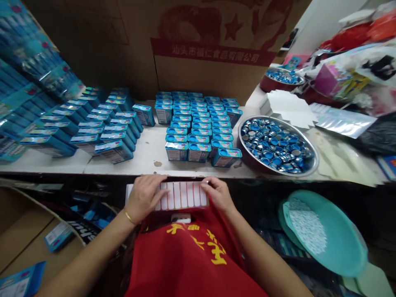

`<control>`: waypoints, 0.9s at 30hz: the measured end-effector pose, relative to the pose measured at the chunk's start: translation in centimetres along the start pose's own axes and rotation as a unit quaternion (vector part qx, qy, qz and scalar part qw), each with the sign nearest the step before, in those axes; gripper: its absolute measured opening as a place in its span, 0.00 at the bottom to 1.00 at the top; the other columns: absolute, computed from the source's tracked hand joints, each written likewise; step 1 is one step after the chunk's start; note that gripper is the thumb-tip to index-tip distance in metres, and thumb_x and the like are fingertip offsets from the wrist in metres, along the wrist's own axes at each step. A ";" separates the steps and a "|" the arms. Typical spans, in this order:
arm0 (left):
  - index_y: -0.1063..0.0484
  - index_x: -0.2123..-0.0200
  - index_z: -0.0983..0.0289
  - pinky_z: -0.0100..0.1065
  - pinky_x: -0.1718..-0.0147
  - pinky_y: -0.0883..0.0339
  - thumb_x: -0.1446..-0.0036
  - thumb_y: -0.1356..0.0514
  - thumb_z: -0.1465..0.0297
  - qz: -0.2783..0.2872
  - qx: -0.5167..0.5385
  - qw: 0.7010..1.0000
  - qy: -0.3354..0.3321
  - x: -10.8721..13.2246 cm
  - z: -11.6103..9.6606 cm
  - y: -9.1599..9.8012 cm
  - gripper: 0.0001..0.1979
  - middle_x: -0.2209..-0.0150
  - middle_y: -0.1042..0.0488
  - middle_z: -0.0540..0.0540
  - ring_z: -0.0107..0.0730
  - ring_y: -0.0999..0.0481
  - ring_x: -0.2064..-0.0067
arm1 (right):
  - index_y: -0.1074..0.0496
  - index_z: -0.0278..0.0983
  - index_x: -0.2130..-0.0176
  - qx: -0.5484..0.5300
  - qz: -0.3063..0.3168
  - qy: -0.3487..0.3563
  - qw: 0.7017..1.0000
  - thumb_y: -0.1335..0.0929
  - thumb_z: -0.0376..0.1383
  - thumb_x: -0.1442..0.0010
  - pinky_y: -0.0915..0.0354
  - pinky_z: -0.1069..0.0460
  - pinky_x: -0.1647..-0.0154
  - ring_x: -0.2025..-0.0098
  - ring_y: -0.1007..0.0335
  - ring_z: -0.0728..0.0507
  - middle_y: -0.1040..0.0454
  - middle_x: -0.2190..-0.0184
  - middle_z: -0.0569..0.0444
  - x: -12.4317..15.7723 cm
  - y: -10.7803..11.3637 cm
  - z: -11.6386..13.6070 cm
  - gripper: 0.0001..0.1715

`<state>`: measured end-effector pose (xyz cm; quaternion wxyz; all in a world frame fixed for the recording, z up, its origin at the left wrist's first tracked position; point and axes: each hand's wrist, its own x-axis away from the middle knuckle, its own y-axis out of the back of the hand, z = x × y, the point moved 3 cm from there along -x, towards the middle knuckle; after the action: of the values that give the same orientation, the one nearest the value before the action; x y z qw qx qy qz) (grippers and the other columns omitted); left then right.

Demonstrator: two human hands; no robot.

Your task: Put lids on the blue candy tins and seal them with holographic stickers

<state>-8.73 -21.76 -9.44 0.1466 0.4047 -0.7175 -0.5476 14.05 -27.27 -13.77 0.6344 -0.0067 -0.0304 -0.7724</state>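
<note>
Just in front of the table's edge, at my lap, is a long white box [182,197] that shows a row of white panels divided by thin coloured lines; what these panels are I cannot tell. My left hand [144,196] is closed over its left part, thumb on the panels and fingers along the far edge. At its right end my right hand [220,194] grips the corner between thumb and fingers. Beyond the hands, on the table, stand tight rows of small blue tins [199,150] with printed tops.
More blue packs [113,152] stand in rows at left, beside stacked blue packages [37,53]. A steel bowl [314,161] holds small blue and silver caps. Below right is a green basin [343,247] with white pellets. A big carton [198,76] walls the back.
</note>
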 end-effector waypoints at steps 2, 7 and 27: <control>0.37 0.52 0.59 0.44 0.51 0.50 0.53 0.43 0.56 -0.014 -0.010 0.999 -0.041 -0.5 -1.2 1.8 0.25 0.51 0.33 0.58 0.44 0.37 0.50 | 0.33 0.36 0.74 -0.102 -0.035 -0.041 0.993 0.32 0.38 0.54 0.43 0.57 0.76 0.77 0.40 0.52 0.34 0.79 0.61 -1.1 0.0 0.8 0.07; 0.39 0.49 0.56 0.50 0.46 0.61 0.51 0.43 0.61 0.037 -0.067 0.990 -0.122 -1.0 -4.0 2.6 0.24 0.46 0.39 0.57 0.46 0.43 0.44 | 0.34 0.35 0.74 -0.253 -0.060 -0.112 0.959 0.28 0.38 0.62 0.41 0.56 0.77 0.80 0.39 0.52 0.33 0.80 0.61 -3.4 -1.0 1.8 0.14; 0.28 0.77 0.60 0.29 0.71 0.46 0.49 0.47 0.63 0.136 0.044 0.989 0.025 -8.2 1.5 4.8 0.12 0.78 0.28 0.52 0.30 0.32 0.73 | 0.30 0.42 0.60 0.532 0.087 0.278 0.795 0.39 0.34 0.42 0.47 0.52 0.61 0.63 0.36 0.47 0.28 0.66 0.55 -5.6 -4.1 9.3 0.11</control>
<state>-6.56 -14.32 -3.74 0.2198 0.3231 -0.7853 -0.4802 10.88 -20.50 -4.94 0.5838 0.5442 -0.2580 -0.5445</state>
